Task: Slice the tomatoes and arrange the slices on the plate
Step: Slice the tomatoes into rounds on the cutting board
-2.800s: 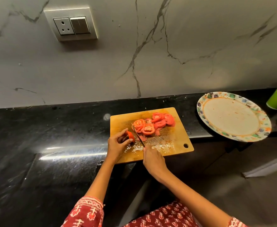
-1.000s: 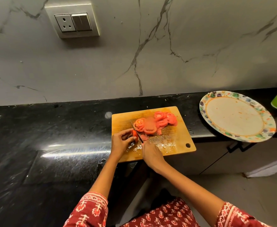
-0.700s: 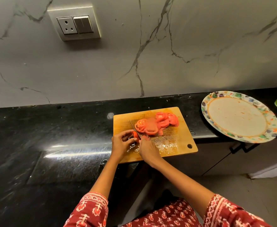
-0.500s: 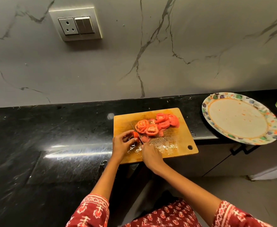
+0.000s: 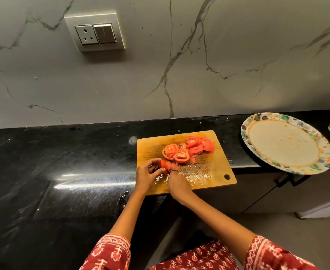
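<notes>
Tomato end sat pinched in left hand fingers on the cutting board; right hand gripped the knife.

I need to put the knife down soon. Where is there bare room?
Free: counter left of the cutting board; the plate centre. Crowded: the board's far half with tomato slices, its near-left corner under both hands.

Knife seemingly mostly hidden by hands
</notes>
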`<state>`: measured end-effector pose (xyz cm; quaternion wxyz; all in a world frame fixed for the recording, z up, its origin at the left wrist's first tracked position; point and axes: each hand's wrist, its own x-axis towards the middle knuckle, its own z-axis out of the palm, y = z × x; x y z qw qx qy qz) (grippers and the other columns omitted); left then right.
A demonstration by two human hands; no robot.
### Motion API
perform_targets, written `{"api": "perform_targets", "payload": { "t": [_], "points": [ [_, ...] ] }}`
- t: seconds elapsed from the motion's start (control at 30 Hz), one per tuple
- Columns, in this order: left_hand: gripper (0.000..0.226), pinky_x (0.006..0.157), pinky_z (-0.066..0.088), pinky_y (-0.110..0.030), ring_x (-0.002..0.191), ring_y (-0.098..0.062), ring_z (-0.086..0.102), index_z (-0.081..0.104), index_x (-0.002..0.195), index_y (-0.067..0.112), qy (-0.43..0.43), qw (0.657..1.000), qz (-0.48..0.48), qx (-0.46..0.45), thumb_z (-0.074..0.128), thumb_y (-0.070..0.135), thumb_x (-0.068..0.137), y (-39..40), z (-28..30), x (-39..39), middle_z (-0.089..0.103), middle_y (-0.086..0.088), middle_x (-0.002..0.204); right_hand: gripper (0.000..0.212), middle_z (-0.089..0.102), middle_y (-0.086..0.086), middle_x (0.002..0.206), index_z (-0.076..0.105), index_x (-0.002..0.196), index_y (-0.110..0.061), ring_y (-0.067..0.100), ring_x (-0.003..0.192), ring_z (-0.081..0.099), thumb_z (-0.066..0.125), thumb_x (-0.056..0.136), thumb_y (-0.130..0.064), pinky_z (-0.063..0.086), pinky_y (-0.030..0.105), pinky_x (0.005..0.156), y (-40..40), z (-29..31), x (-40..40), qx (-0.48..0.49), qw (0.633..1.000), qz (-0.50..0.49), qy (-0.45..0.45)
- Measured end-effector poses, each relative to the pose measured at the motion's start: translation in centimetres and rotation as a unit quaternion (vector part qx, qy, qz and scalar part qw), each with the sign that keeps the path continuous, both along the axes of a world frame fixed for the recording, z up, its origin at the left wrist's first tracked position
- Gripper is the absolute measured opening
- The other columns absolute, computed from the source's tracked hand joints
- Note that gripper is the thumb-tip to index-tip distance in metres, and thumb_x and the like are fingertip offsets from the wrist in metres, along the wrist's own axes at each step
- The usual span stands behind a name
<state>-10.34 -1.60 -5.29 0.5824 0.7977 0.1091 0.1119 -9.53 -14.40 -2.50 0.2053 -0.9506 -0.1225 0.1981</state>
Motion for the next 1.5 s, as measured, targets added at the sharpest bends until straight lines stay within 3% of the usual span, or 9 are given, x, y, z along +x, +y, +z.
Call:
{"api": "perform_targets", "payload": {
  "t": [0.27, 0.5, 0.7, 0.77, 0.9, 1.07, 1.3, 1.5],
  "points": [
    [0.035, 0.084, 0.05, -0.013, 0.102, -0.012, 0.06, 0.058, 0.107, 0.013, 0.007, 0.997, 0.03, -0.07, 0.067, -0.003, 0.078, 0.7, -0.6, -0.8, 0.061, -0.005, 0.113, 0.031, 0.064, 0.009, 0.107, 0.044, 0.119, -0.009, 0.026, 0.098, 0.064, 0.024, 0.103, -0.026, 0.048, 0.035, 0.073, -4.9, -2.2, -4.9, -0.062, 0.995, 0.045, -0.068],
    [0.037, 0.084, 0.052, -0.015, 0.096, 0.0, 0.06, 0.057, 0.107, 0.021, -0.017, 1.0, 0.009, -0.009, 0.07, 0.003, 0.078, 0.2, -0.1, -0.9, 0.06, 0.011, 0.102, 0.031, 0.062, 0.012, 0.107, 0.051, 0.11, -0.006, 0.031, 0.101, 0.059, 0.029, 0.102, -0.026, 0.039, 0.034, 0.072, -2.9, -0.7, -2.7, 0.03, 0.999, -0.011, -0.024],
    [0.033, 0.081, 0.05, -0.011, 0.092, 0.007, 0.061, 0.062, 0.104, 0.018, -0.037, 0.999, 0.004, 0.002, 0.072, 0.004, 0.076, -0.2, 0.1, -0.7, 0.063, 0.013, 0.1, 0.034, 0.062, 0.015, 0.104, 0.051, 0.111, -0.004, 0.034, 0.097, 0.059, 0.028, 0.102, -0.028, 0.035, 0.032, 0.069, -2.2, 0.5, -2.2, 0.085, 0.994, -0.026, -0.071],
    [0.03, 0.081, 0.049, -0.009, 0.093, 0.004, 0.061, 0.064, 0.103, 0.018, -0.046, 0.999, 0.015, -0.005, 0.071, 0.004, 0.077, -0.3, 0.2, -0.6, 0.064, 0.011, 0.099, 0.036, 0.061, 0.016, 0.106, 0.052, 0.111, -0.003, 0.034, 0.099, 0.058, 0.027, 0.102, -0.027, 0.036, 0.033, 0.071, -1.8, 0.8, -2.2, 0.093, 0.993, -0.023, -0.069],
    [0.028, 0.085, 0.051, -0.02, 0.096, -0.01, 0.063, 0.065, 0.101, 0.018, -0.049, 0.998, 0.03, -0.007, 0.07, 0.004, 0.078, -0.4, 0.1, -0.5, 0.066, 0.002, 0.1, 0.036, 0.061, 0.017, 0.108, 0.054, 0.111, -0.003, 0.033, 0.1, 0.058, 0.028, 0.102, -0.026, 0.035, 0.032, 0.071, -1.3, 1.0, -2.1, 0.095, 0.994, -0.021, -0.053],
    [0.03, 0.082, 0.052, -0.015, 0.094, -0.008, 0.063, 0.065, 0.103, 0.014, -0.045, 0.999, 0.03, 0.005, 0.072, 0.004, 0.076, -0.4, 0.2, -0.4, 0.066, 0.002, 0.1, 0.036, 0.062, 0.017, 0.107, 0.053, 0.111, -0.002, 0.034, 0.099, 0.059, 0.028, 0.102, -0.026, 0.037, 0.033, 0.071, -1.1, 1.2, -2.0, 0.085, 0.995, -0.021, -0.052],
    [0.027, 0.087, 0.053, -0.028, 0.097, -0.016, 0.064, 0.068, 0.103, 0.009, -0.029, 0.998, 0.048, 0.024, 0.072, 0.005, 0.077, -0.3, 0.5, -0.2, 0.068, -0.003, 0.101, 0.035, 0.061, 0.019, 0.109, 0.05, 0.115, -0.001, 0.036, 0.1, 0.058, 0.028, 0.102, -0.025, 0.037, 0.034, 0.071, -0.9, 1.3, -1.3, 0.07, 0.995, -0.006, -0.065],
    [0.028, 0.08, 0.051, -0.014, 0.093, -0.014, 0.065, 0.069, 0.101, 0.009, -0.036, 0.997, 0.063, 0.03, 0.073, 0.002, 0.074, -0.3, 0.3, -0.3, 0.068, -0.002, 0.099, 0.033, 0.059, 0.018, 0.11, 0.051, 0.115, -0.003, 0.035, 0.1, 0.058, 0.029, 0.102, -0.024, 0.037, 0.035, 0.071, -0.3, 1.4, -0.2, 0.059, 0.996, 0.02, -0.07]
  ]
}}
